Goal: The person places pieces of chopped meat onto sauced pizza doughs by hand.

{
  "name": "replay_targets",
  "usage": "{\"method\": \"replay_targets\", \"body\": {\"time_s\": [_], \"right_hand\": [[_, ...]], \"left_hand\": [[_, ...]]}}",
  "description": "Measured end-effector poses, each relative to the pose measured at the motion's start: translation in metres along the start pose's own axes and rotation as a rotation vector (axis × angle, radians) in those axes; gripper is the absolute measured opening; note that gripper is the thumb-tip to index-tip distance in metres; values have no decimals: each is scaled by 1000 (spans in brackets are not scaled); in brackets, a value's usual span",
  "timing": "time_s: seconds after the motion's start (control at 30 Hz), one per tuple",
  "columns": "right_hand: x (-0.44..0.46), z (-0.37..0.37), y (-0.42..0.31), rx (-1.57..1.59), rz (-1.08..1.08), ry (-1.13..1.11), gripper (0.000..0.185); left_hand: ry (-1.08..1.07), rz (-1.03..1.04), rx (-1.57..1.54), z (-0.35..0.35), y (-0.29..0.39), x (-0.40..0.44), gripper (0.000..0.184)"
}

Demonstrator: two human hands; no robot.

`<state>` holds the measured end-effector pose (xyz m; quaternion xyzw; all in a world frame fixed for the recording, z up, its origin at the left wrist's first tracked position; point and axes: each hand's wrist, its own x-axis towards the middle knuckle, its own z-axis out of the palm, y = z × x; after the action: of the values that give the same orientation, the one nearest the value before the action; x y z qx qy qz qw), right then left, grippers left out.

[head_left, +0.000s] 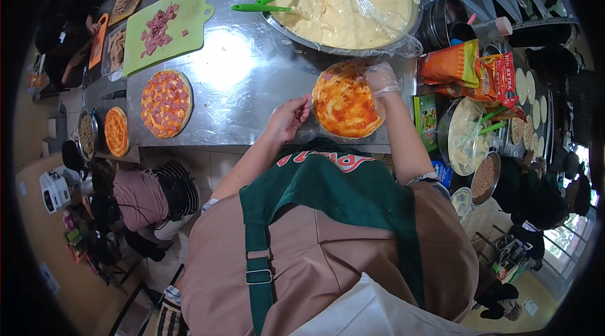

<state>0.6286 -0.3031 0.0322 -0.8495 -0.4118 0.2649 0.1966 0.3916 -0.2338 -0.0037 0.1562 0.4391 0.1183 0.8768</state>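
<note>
A sauced pizza base (346,106) lies on the metal table in front of me, with a few ham bits near its far edge. My right hand (381,79), in a clear plastic glove, is over that pizza's far right edge. Its fingers look bent together, and what they hold is hidden. At the pizza's left side, my bare left hand (290,118) is curled closed, palm up, around what looks like small pieces of diced ham. Further left sits a pizza topped with diced ham (166,103). Beyond it, more diced ham (157,30) lies on a green cutting board (195,27).
A large bowl of pale creamy mix (340,2) with green-handled utensils (268,5) stands at the table's far side. Orange snack packets (454,62) and another bowl (463,137) are to the right. A smaller sauced base (116,132) lies left. People stand on both sides.
</note>
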Motion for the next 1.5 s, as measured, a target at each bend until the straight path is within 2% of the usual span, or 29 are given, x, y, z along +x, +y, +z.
{"method": "replay_targets", "body": {"time_s": [0.03, 0.07, 0.13, 0.27, 0.37, 0.43, 0.57, 0.63, 0.67, 0.73, 0.77, 0.83, 0.87, 0.93, 1.0, 1.07, 1.2, 1.3, 1.37, 1.5], "right_hand": [[7, 11, 15, -434, -312, 73, 23], [11, 19, 19, -432, -312, 75, 23], [16, 28, 10, -87, 28, 167, 25], [7, 28, -7, 42, 71, 221, 24], [7, 29, -10, 6, 68, 235, 24], [-2, 16, -25, -456, -35, 114, 26], [6, 30, -10, -262, -24, 209, 36], [1, 30, -9, -462, -160, 320, 37], [-1, 29, -8, -460, -160, 321, 37], [-15, 15, -31, -431, -40, 182, 15], [-23, 17, -34, -431, -36, 185, 15], [-40, 20, -39, 416, -84, -22, 18], [-45, 28, -35, 416, -79, -16, 18], [-53, 43, -28, 870, 97, -192, 19], [-56, 39, -20, 760, 105, -221, 16], [-61, 32, -17, 1072, 202, -297, 11], [-56, 25, -7, 1071, 182, -276, 8], [-57, 13, -15, 1070, 227, -314, 14], [-58, 13, -23, 761, 161, -396, 12], [-58, 11, -30, 717, 210, -437, 9]], "left_hand": [[0, 1, 3, 1, 0, -1, 16], [-3, -2, 0, 2, 1, -3, 16], [-6, -1, 1, 3, 1, -4, 15], [3, 15, 2, -1, 0, -6, 14], [19, 21, 8, -1, 0, -10, 14], [35, 23, 11, 1, 1, -12, 14], [22, 30, 5, 5, 0, -13, 14], [14, 31, -1, 8, -1, -11, 14], [-17, 34, 13, 8, -1, -9, 15], [-50, 36, 29, 11, -2, -4, 15], [-73, 38, 44, 14, -2, -1, 15], [-102, 34, 64, 25, -3, -2, 15], [-94, 28, 78, 33, -3, -6, 15], [-92, 19, 98, 41, -4, -6, 15], [-127, 5, 187, 40, -9, 0, 16], [-150, -12, 204, 38, -13, 3, 16], [-161, -51, 211, 36, -15, 4, 15], [-105, -16, 230, 44, -15, -3, 14], [-91, -3, 234, 45, -16, -6, 15], [-85, 22, 225, 40, -16, -7, 15]]}}
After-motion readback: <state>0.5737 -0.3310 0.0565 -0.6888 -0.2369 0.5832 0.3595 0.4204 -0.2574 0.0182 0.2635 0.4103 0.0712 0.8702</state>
